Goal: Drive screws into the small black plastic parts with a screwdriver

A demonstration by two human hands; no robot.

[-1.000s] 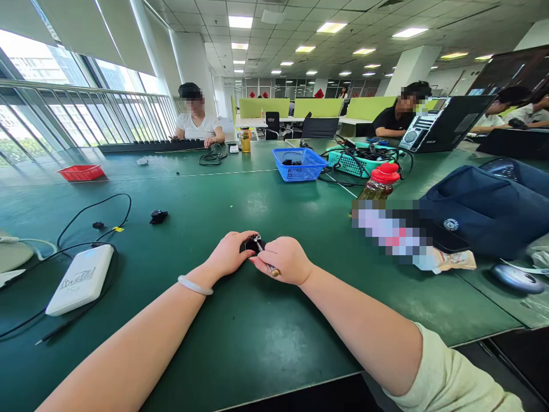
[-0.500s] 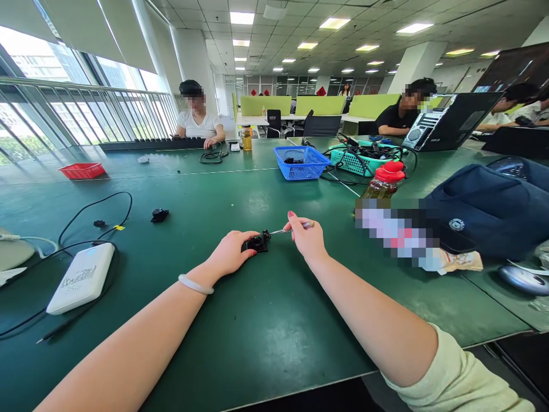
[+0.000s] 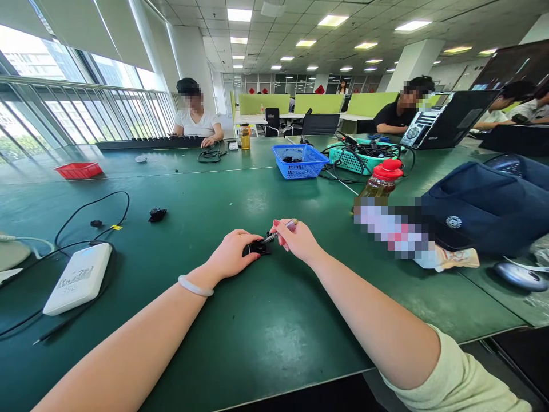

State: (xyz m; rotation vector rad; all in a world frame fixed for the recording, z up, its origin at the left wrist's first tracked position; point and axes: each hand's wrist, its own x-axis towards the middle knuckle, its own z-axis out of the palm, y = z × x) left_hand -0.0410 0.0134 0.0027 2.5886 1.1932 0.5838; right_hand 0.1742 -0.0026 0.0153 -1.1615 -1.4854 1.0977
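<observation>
My left hand (image 3: 231, 253) is closed on a small black plastic part (image 3: 259, 248) lying on the green table (image 3: 266, 320), thumb and fingers at its left side. Between the fingers of my right hand (image 3: 299, 240) is a slim screwdriver (image 3: 292, 224), its handle end showing above the grip. The thin metal shaft slants down to the left, and its tip is at the black part. Whether the tip sits in a screw is too small to tell. Another small black piece (image 3: 157, 214) lies on the table farther left.
At left are a white power bank (image 3: 79, 280) with black cables and a red tray (image 3: 79, 170). A blue basket (image 3: 300, 161), a teal basket (image 3: 355, 160) of cables and a red-lidded bottle (image 3: 385, 174) stand beyond. At right lies a navy bag (image 3: 489, 200). A person (image 3: 195, 117) sits opposite.
My right hand has moved slightly left, and the screwdriver has gone from nearly level to a steeper slant over the black part. My left hand stays on the part.
</observation>
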